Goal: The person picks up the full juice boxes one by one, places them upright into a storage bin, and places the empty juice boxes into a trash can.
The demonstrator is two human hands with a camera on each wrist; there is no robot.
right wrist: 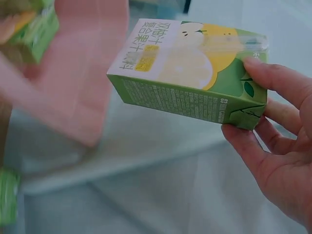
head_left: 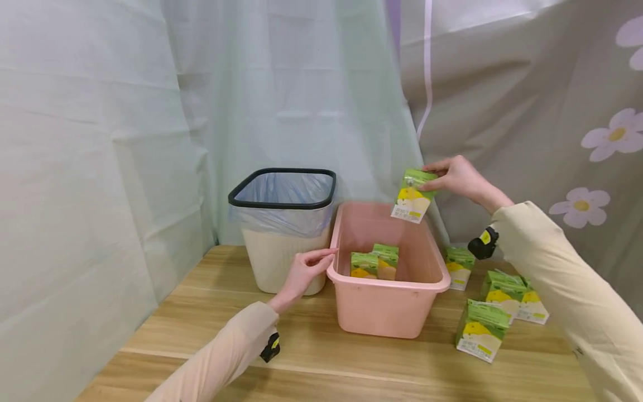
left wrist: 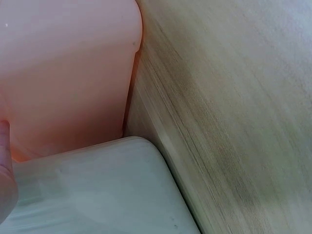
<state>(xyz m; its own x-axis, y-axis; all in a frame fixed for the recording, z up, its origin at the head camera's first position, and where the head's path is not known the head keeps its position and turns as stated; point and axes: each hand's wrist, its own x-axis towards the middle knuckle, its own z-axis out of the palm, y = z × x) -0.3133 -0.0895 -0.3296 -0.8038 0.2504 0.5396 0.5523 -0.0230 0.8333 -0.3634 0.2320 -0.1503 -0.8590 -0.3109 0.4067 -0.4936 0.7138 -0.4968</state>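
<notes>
A green and yellow juice box (head_left: 413, 196) hangs tilted above the back right of a pink plastic bin (head_left: 384, 312). My right hand (head_left: 464, 180) pinches it by its top end between thumb and fingers. In the right wrist view the juice box (right wrist: 190, 73) shows fruit pictures and a clear straw sleeve on its face. My left hand (head_left: 306, 272) touches the bin's left rim with nearly straight fingers. Only a bit of the left hand (left wrist: 6, 170) shows in the left wrist view, beside the bin wall (left wrist: 68, 92). Two juice boxes (head_left: 364, 264) stand inside the bin.
Several more juice boxes (head_left: 483, 330) stand on the wooden table (head_left: 321, 368) to the right of the bin. A white trash can (head_left: 273, 254) with a black rim and a blue liner stands close at its left. Curtains (head_left: 306, 100) hang behind.
</notes>
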